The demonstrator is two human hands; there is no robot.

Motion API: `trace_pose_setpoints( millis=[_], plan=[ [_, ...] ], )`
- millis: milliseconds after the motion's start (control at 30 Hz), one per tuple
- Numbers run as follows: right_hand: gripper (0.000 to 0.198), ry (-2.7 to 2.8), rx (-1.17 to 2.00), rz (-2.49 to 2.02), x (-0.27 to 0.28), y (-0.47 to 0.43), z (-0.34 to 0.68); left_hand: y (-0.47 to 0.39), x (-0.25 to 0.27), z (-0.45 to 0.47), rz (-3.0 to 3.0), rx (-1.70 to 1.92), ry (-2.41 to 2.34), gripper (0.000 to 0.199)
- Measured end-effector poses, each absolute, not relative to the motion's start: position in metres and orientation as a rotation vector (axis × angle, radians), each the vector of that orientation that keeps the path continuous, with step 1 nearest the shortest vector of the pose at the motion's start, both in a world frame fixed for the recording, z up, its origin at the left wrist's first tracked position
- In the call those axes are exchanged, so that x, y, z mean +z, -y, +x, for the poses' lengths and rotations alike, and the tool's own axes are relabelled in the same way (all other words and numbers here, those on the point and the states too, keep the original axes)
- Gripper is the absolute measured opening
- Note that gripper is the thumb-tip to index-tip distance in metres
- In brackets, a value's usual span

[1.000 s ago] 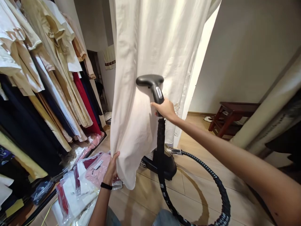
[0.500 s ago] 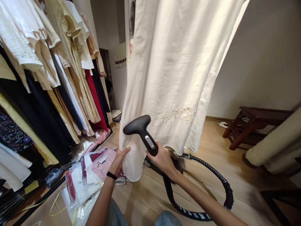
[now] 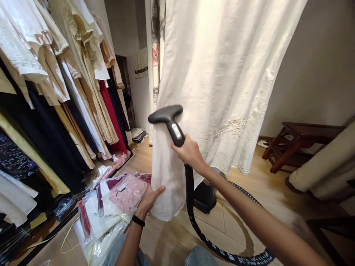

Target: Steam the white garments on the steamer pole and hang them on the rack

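Observation:
A long cream-white garment (image 3: 222,85) hangs in front of me, with floral embroidery near its hem. My right hand (image 3: 190,152) grips the handle of a black garment steamer (image 3: 169,116). Its wide head lies against the garment's left part, and its hose runs down from beneath the hand. Low at the left edge of the cloth is my left hand (image 3: 149,199), wearing a black wristband. The thumb lies on the front of the fabric, while the other fingers are mostly hidden behind the edge.
Many clothes (image 3: 69,81) hang on the left. Plastic-wrapped folded garments (image 3: 126,192) lie on the floor by my left arm. The black steamer base (image 3: 205,199) stands behind the hem, its hose (image 3: 213,248) looping right. A dark red wooden stool (image 3: 307,133) is at right.
My right hand has raised the steamer up the garment and slightly right. My left hand has shifted right and a little lower with the cloth edge. The hem has swung right.

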State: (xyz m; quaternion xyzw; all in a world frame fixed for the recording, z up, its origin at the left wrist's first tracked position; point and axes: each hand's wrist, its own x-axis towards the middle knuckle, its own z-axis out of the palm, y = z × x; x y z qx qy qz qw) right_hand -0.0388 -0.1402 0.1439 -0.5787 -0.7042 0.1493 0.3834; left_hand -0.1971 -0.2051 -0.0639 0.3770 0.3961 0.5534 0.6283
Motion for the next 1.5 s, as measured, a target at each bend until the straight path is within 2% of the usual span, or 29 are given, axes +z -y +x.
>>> trace_pose_setpoints(
  millis=[67, 233, 300, 400, 533, 700, 800, 900, 1033, 1167, 1500],
  plan=[
    [0.023, 1.821, 0.420, -1.496, 0.105, 0.158, -0.035, 0.206, -0.063, -0.191, 0.842, 1.282, -0.887, 0.068],
    [0.022, 1.874, 0.562, -1.603, 0.013, 0.197, -0.034, 0.202, -0.061, -0.184, 0.831, 1.336, -0.834, 0.062],
    [0.022, 1.875, 0.574, -1.634, -0.005, 0.204, -0.035, 0.200, -0.063, -0.183, 0.834, 1.346, -0.845, 0.059],
    [0.020, 1.865, 0.489, -1.633, -0.003, 0.201, -0.039, 0.199, -0.067, -0.185, 0.882, 1.349, -0.907, 0.057],
    [0.016, 1.865, 0.405, -1.577, 0.042, 0.180, -0.043, 0.201, -0.067, -0.193, 0.996, 1.332, -1.009, 0.051],
    [0.032, 1.804, 0.429, -1.651, 0.135, 0.136, -0.047, 0.204, -0.063, -0.195, 1.050, 1.280, -1.006, 0.047],
    [0.037, 1.798, 0.411, -1.517, 0.194, 0.106, -0.045, 0.205, -0.062, -0.191, 1.100, 1.253, -1.002, 0.045],
    [0.036, 1.728, 0.262, -1.436, 0.244, 0.080, -0.040, 0.206, -0.063, -0.189, 1.126, 1.230, -1.043, 0.047],
    [0.038, 1.659, 0.167, -1.355, 0.269, 0.064, -0.030, 0.206, -0.065, -0.190, 1.127, 1.215, -1.031, 0.046],
    [0.038, 1.624, 0.236, -1.409, 0.233, 0.068, -0.023, 0.206, -0.064, -0.191, 1.077, 1.243, -0.995, 0.044],
    [0.033, 1.596, 0.545, -1.631, 0.059, 0.119, -0.021, 0.192, -0.077, -0.194, 0.933, 1.274, -0.997, 0.057]
  ],
)
